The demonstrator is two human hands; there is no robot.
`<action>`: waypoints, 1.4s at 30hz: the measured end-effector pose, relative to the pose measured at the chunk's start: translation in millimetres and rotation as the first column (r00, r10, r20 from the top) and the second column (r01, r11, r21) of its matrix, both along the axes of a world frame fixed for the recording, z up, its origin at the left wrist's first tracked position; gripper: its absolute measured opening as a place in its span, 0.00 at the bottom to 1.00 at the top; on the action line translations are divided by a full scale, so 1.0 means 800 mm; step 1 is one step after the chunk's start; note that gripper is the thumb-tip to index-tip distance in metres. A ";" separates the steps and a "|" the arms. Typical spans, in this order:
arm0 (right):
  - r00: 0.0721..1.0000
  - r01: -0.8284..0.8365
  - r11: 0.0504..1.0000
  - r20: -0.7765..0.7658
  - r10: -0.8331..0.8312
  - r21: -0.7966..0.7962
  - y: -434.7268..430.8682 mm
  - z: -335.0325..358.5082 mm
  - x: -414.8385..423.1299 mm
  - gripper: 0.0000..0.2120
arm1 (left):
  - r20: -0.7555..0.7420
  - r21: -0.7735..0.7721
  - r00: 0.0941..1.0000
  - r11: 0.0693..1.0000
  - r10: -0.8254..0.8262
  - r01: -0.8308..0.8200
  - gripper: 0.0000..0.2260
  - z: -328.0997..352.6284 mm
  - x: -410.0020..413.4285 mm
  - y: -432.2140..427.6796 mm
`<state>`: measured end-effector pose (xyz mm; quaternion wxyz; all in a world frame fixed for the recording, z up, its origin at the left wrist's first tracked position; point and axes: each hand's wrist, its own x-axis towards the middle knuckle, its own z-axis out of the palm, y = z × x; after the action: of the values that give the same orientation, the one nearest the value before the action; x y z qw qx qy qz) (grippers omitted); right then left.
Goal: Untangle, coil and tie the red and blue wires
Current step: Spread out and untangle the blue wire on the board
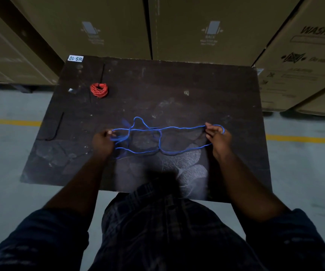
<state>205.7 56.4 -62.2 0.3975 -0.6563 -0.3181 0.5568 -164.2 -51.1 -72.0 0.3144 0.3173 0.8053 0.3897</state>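
The blue wire (170, 153) is bright blue; the red wire (99, 90) is orange-red. The surface (196, 90) is blackish brown, mottled with pale grey scuffs. Its label (75, 58) is white with black letters. The boxes (206, 12) are tan with dark print. The floor (11, 153) is grey with 1 yellow stripe. The shirt (157, 222) is dark blue plaid.

Dim light here, everything sits in shadow. A dark, scuffed rectangular work surface (177, 85) fills the middle, with pale chalky swirls across its near half. A small white label reading WS-10 (75, 58) sits upside down at its far left corner. Right behind it stands a row of tall brown cardboard boxes (206, 26) printed with handling icons. The angled box on the right (304, 55) shows the word WASHING. Below lies smooth grey concrete floor (11, 153), and a painted yellow line (304, 138) crosses it on both sides.
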 end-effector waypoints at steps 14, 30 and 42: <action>0.933 -0.312 0.950 0.186 0.307 -0.001 -0.004 0.026 -0.030 0.29 | -0.517 0.196 0.833 0.920 -0.198 0.340 0.08 0.084 0.099 0.017; 0.568 -0.783 0.511 0.742 0.355 0.354 -0.084 0.035 -0.089 0.08 | -0.483 -0.586 0.169 0.460 -0.859 0.667 0.11 0.041 0.138 0.005; 0.139 -0.874 0.469 0.859 0.492 -0.127 -0.086 -0.008 -0.084 0.13 | -0.267 0.049 0.842 0.866 -0.469 0.497 0.12 0.054 0.107 0.022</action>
<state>138.4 -12.4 -68.9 0.0178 -0.4974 -0.8378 0.2246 -78.3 -33.6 -28.8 0.2812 0.5735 0.7079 0.3015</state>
